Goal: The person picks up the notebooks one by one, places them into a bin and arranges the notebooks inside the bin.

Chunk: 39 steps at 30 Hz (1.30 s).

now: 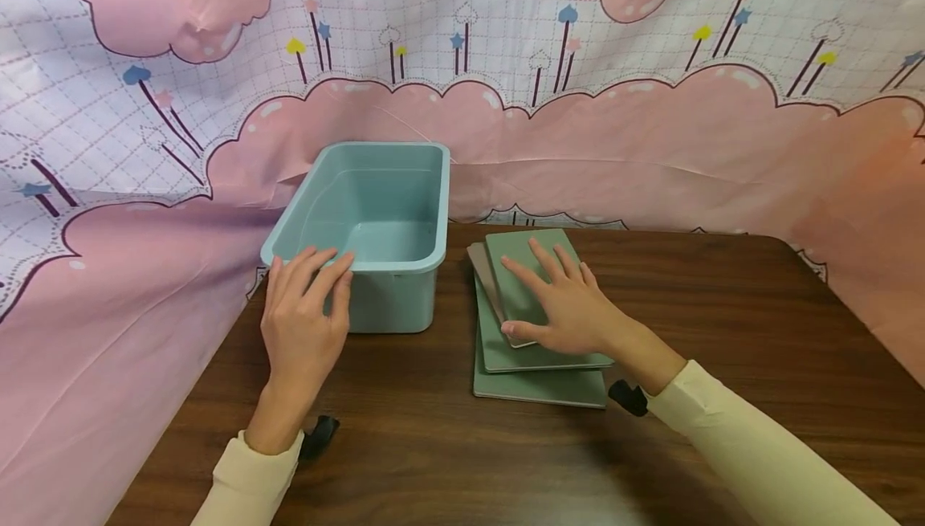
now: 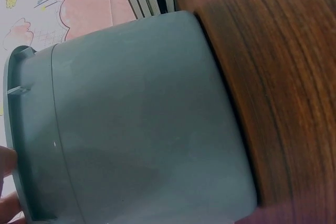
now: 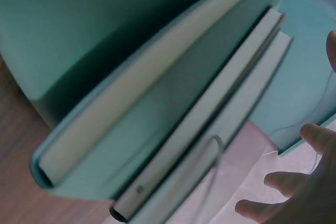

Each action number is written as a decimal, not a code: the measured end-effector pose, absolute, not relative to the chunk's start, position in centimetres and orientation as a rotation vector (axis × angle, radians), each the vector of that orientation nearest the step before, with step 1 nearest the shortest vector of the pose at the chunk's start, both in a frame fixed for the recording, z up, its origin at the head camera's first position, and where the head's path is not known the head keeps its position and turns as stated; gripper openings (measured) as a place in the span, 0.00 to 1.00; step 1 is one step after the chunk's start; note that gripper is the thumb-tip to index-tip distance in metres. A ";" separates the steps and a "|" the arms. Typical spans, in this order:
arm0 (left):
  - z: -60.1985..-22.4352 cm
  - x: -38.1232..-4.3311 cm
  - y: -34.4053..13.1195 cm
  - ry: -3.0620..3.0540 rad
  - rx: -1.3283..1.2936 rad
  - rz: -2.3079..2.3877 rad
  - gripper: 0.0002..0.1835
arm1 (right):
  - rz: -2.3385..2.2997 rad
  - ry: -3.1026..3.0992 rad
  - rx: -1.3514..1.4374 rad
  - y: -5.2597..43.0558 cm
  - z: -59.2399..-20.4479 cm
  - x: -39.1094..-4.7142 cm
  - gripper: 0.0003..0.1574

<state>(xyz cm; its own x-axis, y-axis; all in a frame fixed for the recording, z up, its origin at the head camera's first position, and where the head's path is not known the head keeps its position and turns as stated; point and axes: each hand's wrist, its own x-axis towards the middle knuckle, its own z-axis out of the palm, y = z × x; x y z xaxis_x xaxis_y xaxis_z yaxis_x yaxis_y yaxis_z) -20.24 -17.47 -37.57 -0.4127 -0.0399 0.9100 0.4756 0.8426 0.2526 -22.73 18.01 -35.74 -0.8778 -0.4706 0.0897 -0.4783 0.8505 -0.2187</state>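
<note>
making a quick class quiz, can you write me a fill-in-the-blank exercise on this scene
In the head view, the bin stands to the ____ of the books.
In that view, ____ books show.
The top book is ____.
Of bin and books, the left hand is nearer the ____.

Missing words: left; four; green; bin.

No text, labels, brands, numbers or signs can be read in any of the three views.
</note>
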 end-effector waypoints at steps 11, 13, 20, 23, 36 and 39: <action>-37.8 -20.3 -17.6 -1.915 -0.333 -0.588 0.11 | 0.364 -3.110 0.722 17.7 -37.4 -23.8 0.59; -37.8 -20.3 -17.6 -1.914 -0.333 -0.587 0.11 | 0.367 -3.117 0.724 17.6 -37.4 -23.8 0.59; -37.8 -20.2 -17.7 -1.917 -0.328 -0.580 0.11 | 0.340 -3.153 0.680 17.2 -37.7 -23.7 0.60; -37.8 -20.3 -17.6 -1.915 -0.331 -0.580 0.11 | 0.341 -3.191 0.636 17.1 -37.8 -23.6 0.61; -38.0 -20.4 -17.6 -1.929 -0.324 -0.576 0.11 | 0.296 -3.261 0.521 16.6 -37.9 -23.6 0.65; -38.0 -20.3 -17.7 -1.931 -0.322 -0.581 0.11 | 0.299 -3.267 0.510 16.5 -38.0 -23.6 0.65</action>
<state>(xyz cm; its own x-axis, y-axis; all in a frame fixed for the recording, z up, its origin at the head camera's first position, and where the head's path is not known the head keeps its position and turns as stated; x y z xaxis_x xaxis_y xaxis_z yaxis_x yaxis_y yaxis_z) -20.35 -17.67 -38.01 -0.4179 -0.0362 0.9078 0.4705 0.8462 0.2503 -23.59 16.48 -38.03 -0.9373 -0.3159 -0.1474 -0.2838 0.9371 -0.2034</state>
